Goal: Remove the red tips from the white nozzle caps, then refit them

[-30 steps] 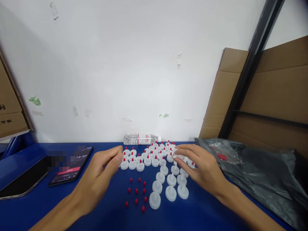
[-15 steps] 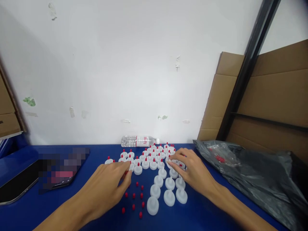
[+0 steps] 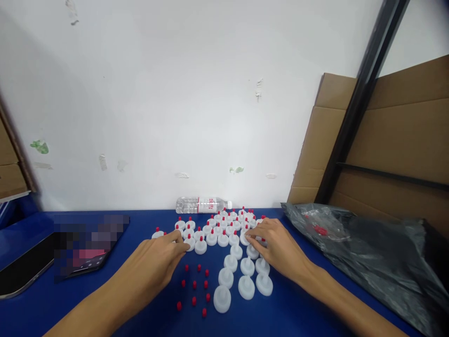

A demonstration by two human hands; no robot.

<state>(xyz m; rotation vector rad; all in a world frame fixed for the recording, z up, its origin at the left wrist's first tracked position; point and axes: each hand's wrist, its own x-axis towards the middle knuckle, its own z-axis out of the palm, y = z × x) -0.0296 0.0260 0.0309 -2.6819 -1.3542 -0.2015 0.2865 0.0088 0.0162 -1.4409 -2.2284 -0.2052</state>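
Many white caps with red tips [image 3: 212, 238] stand in rows on the blue table [image 3: 298, 313]. In front of them stand several plain white caps [image 3: 246, 287], and to their left lie several loose red tips [image 3: 194, 284]. My left hand [image 3: 154, 267] rests left of the red tips. Its fingers are pinched together against a red-tipped cap [image 3: 190, 242] at the left end of the front row; what the pinch holds is hidden. My right hand [image 3: 277, 248] lies over the right side of the caps, its fingertips curled onto a white cap [image 3: 246, 239].
A clear water bottle [image 3: 203, 204] lies against the white wall behind the caps. A black plastic bag [image 3: 368, 252] with red parts fills the right side, with cardboard [image 3: 403, 140] behind it. A phone [image 3: 87, 245] and a dark tablet [image 3: 21, 271] lie at the left.
Both hands drew in toward the caps. The left hand went from open near the back row to a pinch at the front row; the right hand's spread fingers curled onto a cap.
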